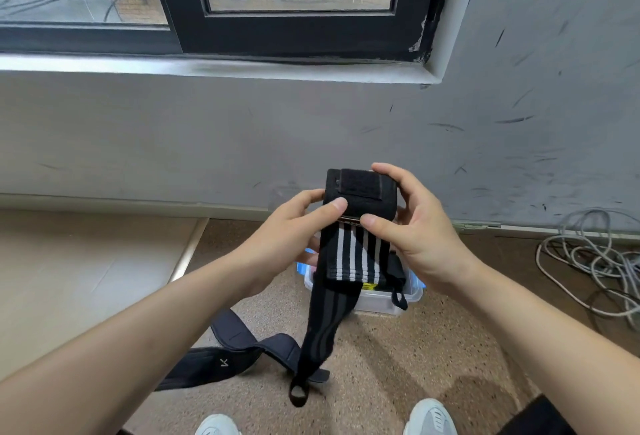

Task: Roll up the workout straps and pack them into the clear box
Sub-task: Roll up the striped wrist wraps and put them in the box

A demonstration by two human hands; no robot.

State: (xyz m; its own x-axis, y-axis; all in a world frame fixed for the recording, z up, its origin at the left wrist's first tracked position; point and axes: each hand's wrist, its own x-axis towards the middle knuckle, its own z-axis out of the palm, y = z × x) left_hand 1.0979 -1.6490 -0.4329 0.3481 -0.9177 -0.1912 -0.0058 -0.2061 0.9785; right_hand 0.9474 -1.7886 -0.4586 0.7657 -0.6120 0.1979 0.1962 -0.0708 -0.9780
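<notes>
The person stands facing the grey wall (311,130) under the dark-framed window (294,33), both arms out in front; the two hands hold one workout strap (356,192) between them, up in the air over the clear box (377,301). The left hand (294,227) pinches the strap's left edge, thumb flat on the front and fingers curled behind it; the right hand (412,227) grips the right side, fingers wrapped over the far corner and thumb pressed at the lower edge of the black fastener part. Below the hands the strap shows white stripes, then folds; its long dark tail hangs down to a loop (298,393) close to the floor.

The clear box sits on the speckled floor (398,365) right below the hands, near the wall; something black lies inside it, with a small loop (398,299) draped over the near rim. A second black strap (221,358) lies unrolled on the floor to the near left; a tangle of grey cable (588,261) lies at the right; two pale shoes (429,417) show at the near edge.
</notes>
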